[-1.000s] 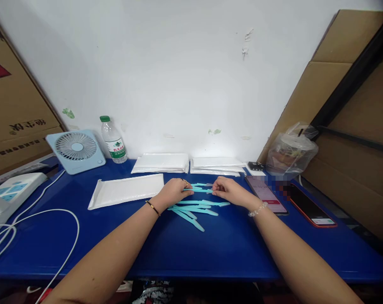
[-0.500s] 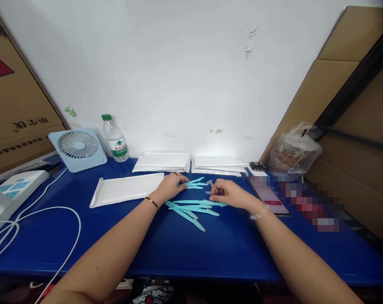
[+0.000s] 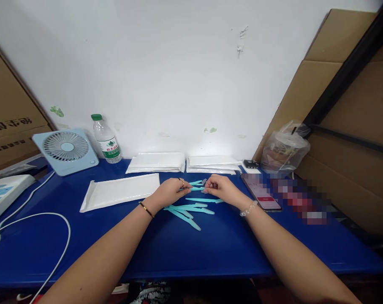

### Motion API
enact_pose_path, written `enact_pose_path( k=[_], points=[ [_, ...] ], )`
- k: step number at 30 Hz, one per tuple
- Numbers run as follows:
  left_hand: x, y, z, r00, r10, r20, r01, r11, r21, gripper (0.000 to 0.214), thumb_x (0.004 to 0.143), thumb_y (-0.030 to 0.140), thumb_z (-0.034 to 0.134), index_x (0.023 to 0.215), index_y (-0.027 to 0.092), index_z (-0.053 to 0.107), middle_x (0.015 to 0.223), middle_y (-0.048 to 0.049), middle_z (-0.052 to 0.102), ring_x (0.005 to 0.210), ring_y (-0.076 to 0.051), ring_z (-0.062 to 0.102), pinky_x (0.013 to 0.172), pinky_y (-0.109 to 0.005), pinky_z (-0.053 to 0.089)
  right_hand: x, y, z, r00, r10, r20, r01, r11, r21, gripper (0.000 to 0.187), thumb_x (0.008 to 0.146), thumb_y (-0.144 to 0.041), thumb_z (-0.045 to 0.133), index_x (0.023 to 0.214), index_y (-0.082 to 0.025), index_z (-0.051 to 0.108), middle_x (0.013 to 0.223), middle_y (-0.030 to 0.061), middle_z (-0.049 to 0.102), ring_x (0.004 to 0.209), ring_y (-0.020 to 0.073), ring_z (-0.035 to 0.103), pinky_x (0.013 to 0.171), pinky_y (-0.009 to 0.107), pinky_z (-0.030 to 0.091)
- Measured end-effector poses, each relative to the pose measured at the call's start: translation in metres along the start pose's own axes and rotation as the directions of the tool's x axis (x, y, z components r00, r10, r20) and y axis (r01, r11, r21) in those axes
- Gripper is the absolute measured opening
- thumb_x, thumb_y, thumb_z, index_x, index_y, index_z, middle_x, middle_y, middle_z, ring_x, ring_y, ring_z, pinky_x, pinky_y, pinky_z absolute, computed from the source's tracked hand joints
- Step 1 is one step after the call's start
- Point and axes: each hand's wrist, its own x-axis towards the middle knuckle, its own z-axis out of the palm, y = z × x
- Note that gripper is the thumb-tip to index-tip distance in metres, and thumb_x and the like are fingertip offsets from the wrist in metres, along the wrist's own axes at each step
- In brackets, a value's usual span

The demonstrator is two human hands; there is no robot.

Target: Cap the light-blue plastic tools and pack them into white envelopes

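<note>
My left hand [image 3: 174, 191] is closed, thumb and fingers pinching one end of a turquoise eyebrow razor [image 3: 196, 188]. At the razor's other end, the fingertips of my right hand [image 3: 219, 188] are pressed together on what looks like a small clear cap, mostly hidden. Just behind lie more turquoise razors [image 3: 196, 183] and a translucent cap [image 3: 204, 181]. Nearer to me, several razors [image 3: 188, 210] are fanned out on the blue table [image 3: 178, 253]. One more razor [image 3: 201, 200] lies apart, below my right hand.
A white padded envelope [image 3: 121, 192] lies to the left. Two envelope stacks [image 3: 156, 162] are by the wall. Around them are a blue fan [image 3: 66, 150], a water bottle [image 3: 106, 139], a white cable [image 3: 67, 230], a phone [image 3: 262, 194] and a bagged cup [image 3: 284, 150].
My right hand has moved from the loose caps to the end of the razor held in my left hand. The two hands are closer together, and the view has shifted slightly.
</note>
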Motion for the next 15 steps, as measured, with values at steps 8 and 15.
enact_pose_path(
  k=[8, 15],
  points=[
    [0.003, -0.025, -0.004, 0.986, -0.106, -0.129, 0.126, 0.980, 0.153, 0.028, 0.088, 0.034, 0.048, 0.093, 0.022, 0.072, 0.095, -0.0031, 0.070, 0.087, -0.019, 0.062, 0.077, -0.028, 0.047, 0.006, 0.023, -0.007, 0.991, 0.079, -0.111, -0.086, 0.995, -0.060, 0.016, 0.078, -0.033, 0.063, 0.073, -0.018, 0.065, 0.073, 0.0016, 0.058, 0.063, 0.0129, 0.051, 0.058, 0.025, 0.040],
    [0.003, -0.038, 0.008, 0.987, -0.122, -0.108, 0.135, 0.983, 0.123, 0.029, 0.085, 0.033, 0.051, 0.105, 0.022, 0.070, 0.104, -0.0047, 0.066, 0.098, -0.021, 0.058, 0.086, -0.029, 0.047, -0.005, 0.018, -0.027, 0.991, 0.117, 0.073, -0.113, 0.992, -0.055, 0.021, 0.077, -0.037, 0.062, 0.079, -0.018, 0.069, 0.074, 0.0024, 0.061, 0.064, 0.0139, 0.052, 0.059, 0.025, 0.040]
  ],
)
